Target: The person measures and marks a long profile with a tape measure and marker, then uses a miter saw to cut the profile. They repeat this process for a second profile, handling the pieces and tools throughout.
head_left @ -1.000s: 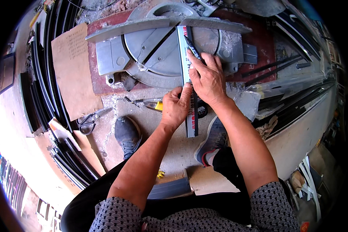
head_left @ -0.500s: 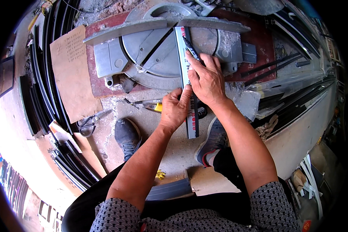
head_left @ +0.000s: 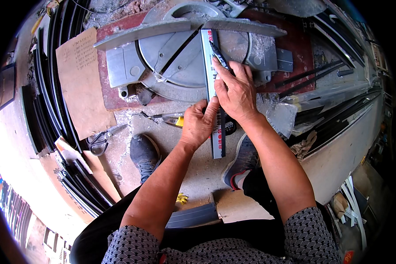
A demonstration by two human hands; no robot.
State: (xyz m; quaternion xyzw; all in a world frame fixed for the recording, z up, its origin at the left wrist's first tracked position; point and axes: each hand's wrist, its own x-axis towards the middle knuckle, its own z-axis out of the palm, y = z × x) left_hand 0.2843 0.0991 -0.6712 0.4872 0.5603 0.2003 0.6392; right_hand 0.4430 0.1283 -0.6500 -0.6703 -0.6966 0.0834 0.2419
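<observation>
Two hands [head_left: 199, 124] [head_left: 236, 90], one ruler [head_left: 211, 66], one pen [head_left: 218, 53]

Middle of the metal strip [head_left: 213, 94] hidden beneath the right hand [head_left: 237, 90] and left hand [head_left: 199, 123]; marker pen [head_left: 219, 53] lower end covered by the fingers; saw base [head_left: 185, 48] top cut off by the frame edge; writing on the cardboard sheet [head_left: 81, 79] too small to read

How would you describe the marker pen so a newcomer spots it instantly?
Find the round grey saw table at the top centre. A long pale metal strip runs from it toward the person, pinned by the left hand. The marker pen is the short black stick in the right hand, tip on the strip, darker and far shorter than it.
</observation>
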